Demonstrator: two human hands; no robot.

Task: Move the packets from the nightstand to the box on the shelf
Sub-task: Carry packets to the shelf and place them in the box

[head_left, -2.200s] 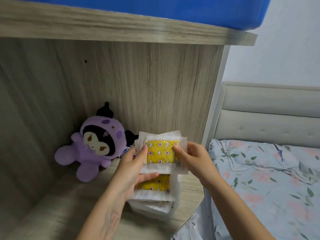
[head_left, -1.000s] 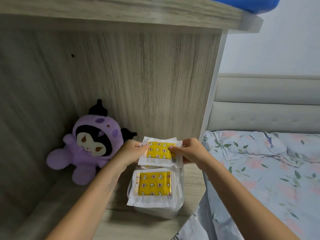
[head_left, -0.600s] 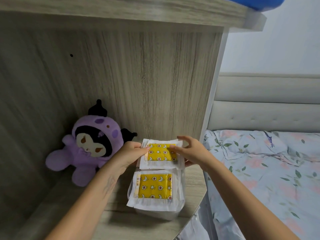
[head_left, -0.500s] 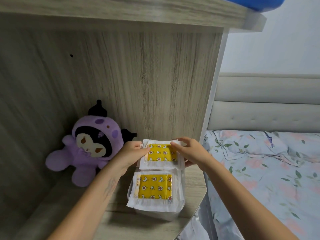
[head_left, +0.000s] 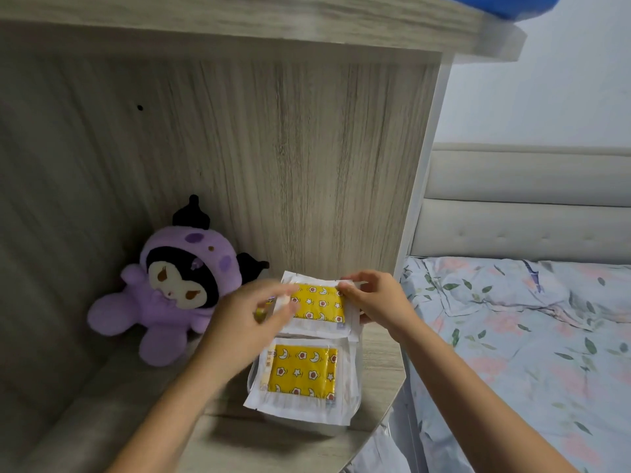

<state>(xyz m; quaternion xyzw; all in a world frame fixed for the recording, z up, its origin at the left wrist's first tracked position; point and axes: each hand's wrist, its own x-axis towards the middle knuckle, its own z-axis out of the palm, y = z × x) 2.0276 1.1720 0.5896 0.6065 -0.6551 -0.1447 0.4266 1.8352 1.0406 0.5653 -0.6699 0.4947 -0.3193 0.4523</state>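
Note:
A white packet with a yellow star-and-moon panel (head_left: pixel 319 303) is held low over the nightstand (head_left: pixel 377 353), just behind a stack of like packets (head_left: pixel 302 373). My right hand (head_left: pixel 375 298) pinches its upper right corner between thumb and forefinger. My left hand (head_left: pixel 249 322) is motion-blurred at the packet's left edge, fingers curled over that edge. The blue box (head_left: pixel 505 5) shows only as a corner on top of the wooden shelf (head_left: pixel 239 18), high above both hands.
A purple plush toy (head_left: pixel 174 285) sits against the back panel at the left of the nightstand. A bed with floral bedding (head_left: pixel 529 336) and a padded headboard (head_left: pixel 526 206) lies to the right. The stack sits near the nightstand's rounded right edge.
The held packet came down from chest height to just behind the stack. My left hand is now blurred, shifting along the packet's left edge; my right hand's pinch moved up to the corner.

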